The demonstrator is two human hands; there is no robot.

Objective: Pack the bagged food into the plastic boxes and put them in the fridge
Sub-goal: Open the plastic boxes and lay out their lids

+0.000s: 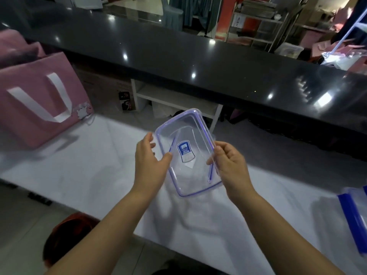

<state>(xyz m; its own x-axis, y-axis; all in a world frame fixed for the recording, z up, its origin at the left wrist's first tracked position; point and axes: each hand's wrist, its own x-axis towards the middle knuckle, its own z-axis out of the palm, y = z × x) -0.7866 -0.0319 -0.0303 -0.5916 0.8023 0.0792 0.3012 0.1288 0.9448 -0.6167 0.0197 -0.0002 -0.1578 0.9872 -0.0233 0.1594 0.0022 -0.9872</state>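
Fingers and thumb of the left hand (152, 157) pinch the left long edge of a clear plastic box (190, 133). The thumb tip lies on the upper face and the other fingers are behind the rim. The right hand (228, 164) grips the opposite long edge, with its fingers curled round the rim. Between the two hands the box is held in the air, tilted, with one short end pointing away from the person. It has a blue seal round its rim and a blue and white label (185, 153) in the middle of its face. I cannot tell whether a lid is on it.

Below the box lies a white table (95, 171). To the right of the box and well apart from it, a second clear box with dark blue edges (355, 217) is cut off by the picture's edge. To the left of the box, also well apart, a pink paper bag (33, 120) with white ribbon handles stands at the table's far side. Beyond the box runs a long glossy black counter (198, 62), with a white shelf (174, 97) under it.
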